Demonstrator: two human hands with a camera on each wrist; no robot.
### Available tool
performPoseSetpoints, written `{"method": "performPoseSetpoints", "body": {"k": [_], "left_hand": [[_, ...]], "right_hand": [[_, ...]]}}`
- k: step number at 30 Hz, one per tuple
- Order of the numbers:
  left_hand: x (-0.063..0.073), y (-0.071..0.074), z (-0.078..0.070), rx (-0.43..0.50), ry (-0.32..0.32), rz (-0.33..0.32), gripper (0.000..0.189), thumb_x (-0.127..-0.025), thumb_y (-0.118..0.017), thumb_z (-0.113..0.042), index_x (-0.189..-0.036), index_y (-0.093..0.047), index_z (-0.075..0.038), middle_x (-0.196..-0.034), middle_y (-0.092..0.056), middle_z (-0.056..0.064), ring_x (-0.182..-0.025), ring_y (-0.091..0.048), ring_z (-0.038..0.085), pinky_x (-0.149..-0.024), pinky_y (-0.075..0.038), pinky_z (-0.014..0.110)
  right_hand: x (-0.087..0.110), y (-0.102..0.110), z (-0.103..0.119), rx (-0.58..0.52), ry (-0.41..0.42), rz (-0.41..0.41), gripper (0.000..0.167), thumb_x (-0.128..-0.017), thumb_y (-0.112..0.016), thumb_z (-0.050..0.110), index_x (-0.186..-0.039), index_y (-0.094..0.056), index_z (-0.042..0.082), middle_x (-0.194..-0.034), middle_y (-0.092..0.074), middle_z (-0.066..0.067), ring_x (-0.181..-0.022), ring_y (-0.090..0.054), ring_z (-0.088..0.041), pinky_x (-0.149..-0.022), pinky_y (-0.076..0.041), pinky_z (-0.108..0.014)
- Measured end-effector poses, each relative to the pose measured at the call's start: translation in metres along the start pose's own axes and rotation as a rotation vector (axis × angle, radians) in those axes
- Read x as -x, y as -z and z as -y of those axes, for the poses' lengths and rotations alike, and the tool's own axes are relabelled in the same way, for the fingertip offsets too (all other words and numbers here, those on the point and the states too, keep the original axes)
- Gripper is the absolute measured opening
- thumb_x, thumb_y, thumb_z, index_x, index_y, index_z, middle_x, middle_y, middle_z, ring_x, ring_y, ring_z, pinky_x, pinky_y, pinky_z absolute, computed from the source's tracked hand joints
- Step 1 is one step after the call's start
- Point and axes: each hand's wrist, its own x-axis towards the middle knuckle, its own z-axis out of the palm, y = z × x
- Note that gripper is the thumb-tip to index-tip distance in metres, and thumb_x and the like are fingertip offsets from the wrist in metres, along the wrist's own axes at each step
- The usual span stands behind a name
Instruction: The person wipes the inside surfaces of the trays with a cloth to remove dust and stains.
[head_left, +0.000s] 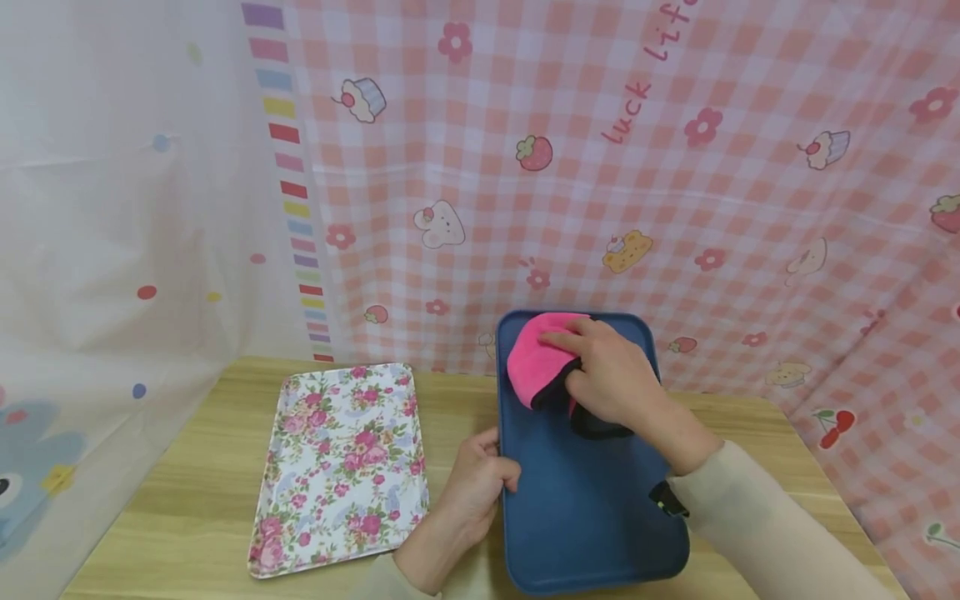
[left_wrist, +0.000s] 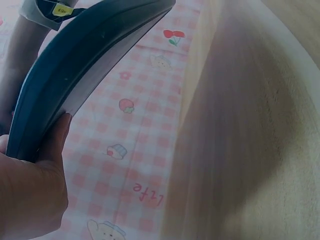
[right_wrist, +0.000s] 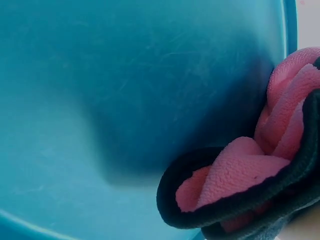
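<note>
My left hand (head_left: 475,487) grips the left long rim of a dark blue tray (head_left: 592,508), thumb on the inner side. In the left wrist view the tray (left_wrist: 60,65) is tilted up off the wooden table, with its shadow falling on the wood. My right hand (head_left: 611,371) holds a bunched pink cloth (head_left: 538,358) with black edging against the tray's far end. Folds of the cloth (right_wrist: 240,175) fill the lower right of the right wrist view, over the tray's inner face.
A white tray with a pink rose print (head_left: 341,467) lies on the wooden table (head_left: 195,467) to the left. Behind the table hangs a pink checked curtain (head_left: 480,183), close to the blue tray's far end. A white sheet (head_left: 120,208) hangs at the left.
</note>
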Motion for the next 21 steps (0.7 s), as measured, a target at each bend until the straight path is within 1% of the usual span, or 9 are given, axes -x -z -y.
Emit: {"method": "performPoseSetpoints", "body": {"k": [6, 10, 16, 21], "left_hand": [[0.000, 0.000, 0.000, -0.002, -0.013, -0.010, 0.063, -0.051, -0.045, 0.013, -0.109, -0.069, 0.009, -0.093, -0.074, 0.008, -0.083, -0.068, 0.017, -0.067, -0.052, 0.025], [0.000, 0.001, -0.001, -0.004, -0.014, -0.007, 0.062, -0.051, -0.045, 0.013, -0.109, -0.068, 0.010, -0.092, -0.073, 0.008, -0.083, -0.068, 0.017, -0.067, -0.052, 0.025], [0.000, 0.000, 0.000, 0.002, -0.020, -0.004, 0.061, -0.052, -0.045, 0.014, -0.108, -0.068, 0.010, -0.091, -0.073, 0.007, -0.082, -0.066, 0.017, -0.065, -0.051, 0.025], [0.000, 0.000, 0.000, -0.006, -0.018, -0.015, 0.061, -0.052, -0.046, 0.014, -0.108, -0.069, 0.010, -0.092, -0.073, 0.007, -0.083, -0.066, 0.017, -0.066, -0.051, 0.026]], "right_hand": [[0.004, 0.000, -0.007, -0.010, -0.013, -0.001, 0.060, -0.085, -0.055, 0.002, -0.143, -0.066, 0.013, -0.148, -0.056, -0.021, -0.135, -0.052, -0.040, -0.092, -0.053, -0.056], [0.010, 0.001, -0.011, -0.014, -0.017, 0.009, 0.060, -0.085, -0.055, 0.002, -0.142, -0.067, 0.013, -0.150, -0.055, -0.021, -0.137, -0.050, -0.043, -0.092, -0.053, -0.057], [0.022, -0.001, -0.013, -0.019, -0.011, 0.010, 0.058, -0.085, -0.056, 0.002, -0.141, -0.068, 0.013, -0.149, -0.055, -0.022, -0.138, -0.049, -0.046, -0.097, -0.052, -0.062], [0.032, -0.005, -0.015, -0.020, 0.005, -0.002, 0.058, -0.083, -0.056, 0.001, -0.138, -0.070, 0.012, -0.145, -0.058, -0.022, -0.135, -0.052, -0.046, -0.091, -0.055, -0.060]]}}
